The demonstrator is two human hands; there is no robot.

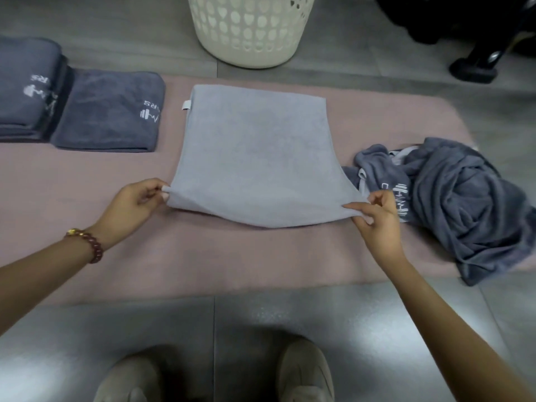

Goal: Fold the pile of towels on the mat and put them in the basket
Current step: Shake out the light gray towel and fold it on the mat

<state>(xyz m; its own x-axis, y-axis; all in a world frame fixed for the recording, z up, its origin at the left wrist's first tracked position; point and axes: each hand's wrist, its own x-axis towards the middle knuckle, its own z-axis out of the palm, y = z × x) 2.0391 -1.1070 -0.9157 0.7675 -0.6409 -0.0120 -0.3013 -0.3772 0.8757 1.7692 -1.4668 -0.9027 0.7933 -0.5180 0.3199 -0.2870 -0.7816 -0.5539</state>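
Observation:
A light grey towel (255, 152) lies spread on the pink mat (203, 256) in the middle of the view. My left hand (132, 203) pinches its near left corner, and my right hand (377, 216) pinches its near right corner; that near edge is lifted slightly off the mat. A crumpled pile of dark grey towels (464, 204) sits on the mat's right end, just beyond my right hand. At the far side, off the mat, stands the white perforated basket (249, 27).
A folded dark grey towel (110, 111) lies on the mat's left end, with a stack of folded dark towels (26, 88) beside it at the far left. A black stand's foot (475, 68) rests on the grey floor at top right. My shoes (304, 375) are at the bottom.

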